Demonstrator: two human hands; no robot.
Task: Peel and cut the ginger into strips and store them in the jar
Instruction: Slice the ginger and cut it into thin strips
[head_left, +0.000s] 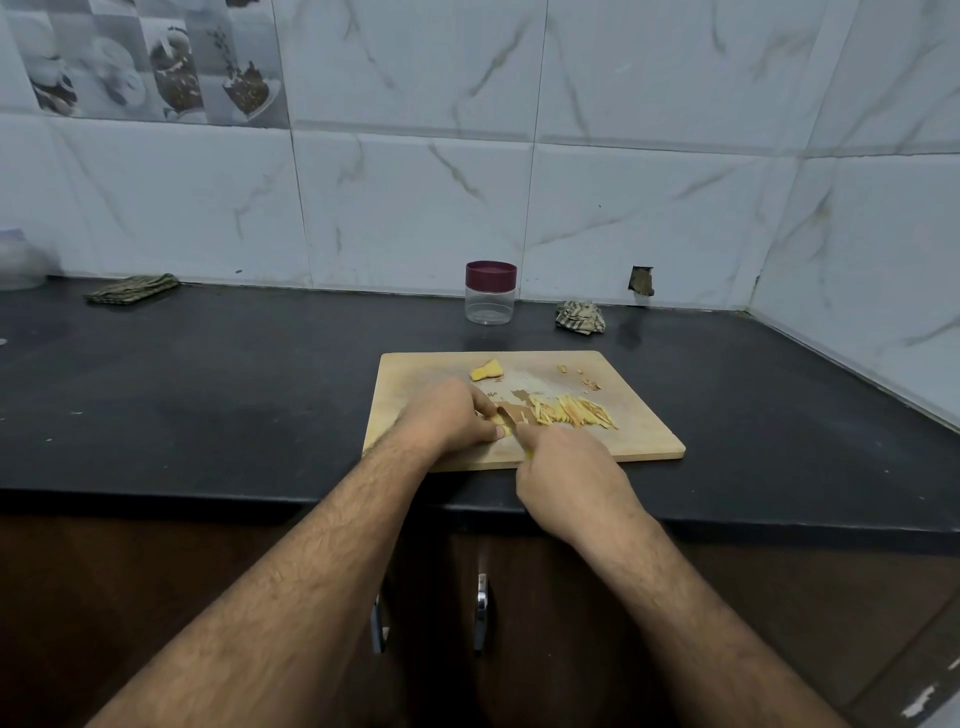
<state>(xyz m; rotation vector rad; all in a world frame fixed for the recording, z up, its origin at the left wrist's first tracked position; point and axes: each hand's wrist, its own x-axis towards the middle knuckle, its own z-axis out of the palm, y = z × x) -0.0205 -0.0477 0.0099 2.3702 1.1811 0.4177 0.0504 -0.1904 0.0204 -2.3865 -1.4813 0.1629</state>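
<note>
A wooden cutting board (639, 436) lies on the black counter. My left hand (449, 415) pins a small piece of peeled ginger (500, 422) to the board, fingers curled over it. Gripped in my right hand (566, 467) is a knife (511, 413) by its yellow handle, the blade standing against the ginger piece. A pile of yellow ginger strips (574, 413) lies just right of the blade. Another peeled ginger chunk (487, 371) sits at the board's far edge. The clear jar (490, 293) with a maroon lid stands shut behind the board.
A few peel scraps (584, 378) lie at the board's far right. A crumpled cloth (581, 317) sits right of the jar, a folded cloth (132, 288) far left by the wall. Tiled walls close the back and right. Cabinet handles (481, 610) show below the counter edge.
</note>
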